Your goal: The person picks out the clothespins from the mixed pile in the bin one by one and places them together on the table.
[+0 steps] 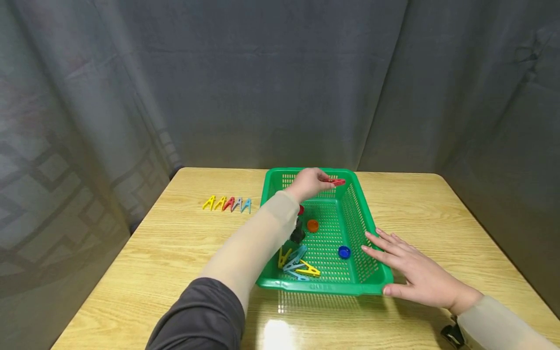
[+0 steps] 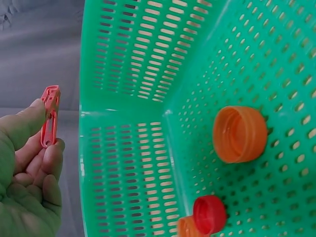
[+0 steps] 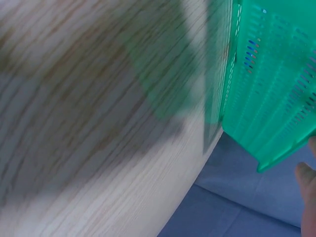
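Note:
My left hand [image 1: 321,181] reaches over the far end of a green perforated basket [image 1: 366,224] and pinches a red clothespin [image 1: 335,182] between thumb and fingers. The left wrist view shows that clothespin [image 2: 49,116] held upright beside the basket's corner wall [image 2: 128,49]. My right hand [image 1: 393,262] lies flat with straight fingers against the basket's right side, thumb at the front right corner. Inside lie an orange cap [image 1: 312,225], a blue cap [image 1: 344,252], a partly hidden red cap [image 1: 301,210], a black object [image 1: 297,236], and yellow and light blue clothespins [image 1: 299,265].
A row of several clothespins [image 1: 227,203], yellow, red and blue, stands on the wooden table [image 1: 175,253] left of the basket. Grey curtains hang behind and to both sides. The right wrist view is blurred, showing the tabletop and the basket's outer wall [image 3: 266,98].

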The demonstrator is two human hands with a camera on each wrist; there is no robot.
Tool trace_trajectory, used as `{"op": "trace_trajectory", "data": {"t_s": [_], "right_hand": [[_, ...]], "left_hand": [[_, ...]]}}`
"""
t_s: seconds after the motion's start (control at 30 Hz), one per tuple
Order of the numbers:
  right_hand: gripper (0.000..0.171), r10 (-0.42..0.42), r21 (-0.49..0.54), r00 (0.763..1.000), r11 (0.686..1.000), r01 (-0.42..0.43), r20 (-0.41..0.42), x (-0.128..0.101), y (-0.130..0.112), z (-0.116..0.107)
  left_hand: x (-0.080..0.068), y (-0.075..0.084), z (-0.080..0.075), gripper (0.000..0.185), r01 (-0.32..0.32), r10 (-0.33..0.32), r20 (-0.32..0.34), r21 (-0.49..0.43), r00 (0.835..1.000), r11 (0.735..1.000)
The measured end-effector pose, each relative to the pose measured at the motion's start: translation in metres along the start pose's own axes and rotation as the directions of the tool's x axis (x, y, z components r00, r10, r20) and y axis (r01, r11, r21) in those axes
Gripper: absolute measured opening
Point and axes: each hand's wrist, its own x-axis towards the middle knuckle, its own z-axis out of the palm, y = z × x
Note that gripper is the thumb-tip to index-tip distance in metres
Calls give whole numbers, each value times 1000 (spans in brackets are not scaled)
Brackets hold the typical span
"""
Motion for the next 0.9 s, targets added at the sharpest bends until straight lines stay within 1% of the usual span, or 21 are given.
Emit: {"op": "trace_trajectory", "data": {"t_s": [0.17,0.33,0.47,0.57,0.73,0.9], "right_hand": [[77,17,-5,1000,1000,-17,23,0,1,0],[77,10,-10,1000,1000,-10,21,0,2,0],[78,17,-11,1000,1000,-17,25,0,3,0],[78,25,-10,999,1000,-25,29,0,3,0],[79,35,-15,999,999,-34,36,0,4,0],[78,27,-15,999,1000,-27,29,0,4,1]], "left_hand": [[-5,3,-12,27,-3,3,-17,-26,1000,1000],[-10,3,-30,29,-19,18,-32,-19,999,1000],[-14,1,-44,33,-28,28,-28,-15,999,999],[-17,0,-55,33,-22,22,-15,-6,1000,1000],[-22,-10,-74,35,-6,6,-23,-11,1000,1000],[-29,-29,-96,38,11,-12,-70,-21,997,1000]]}}
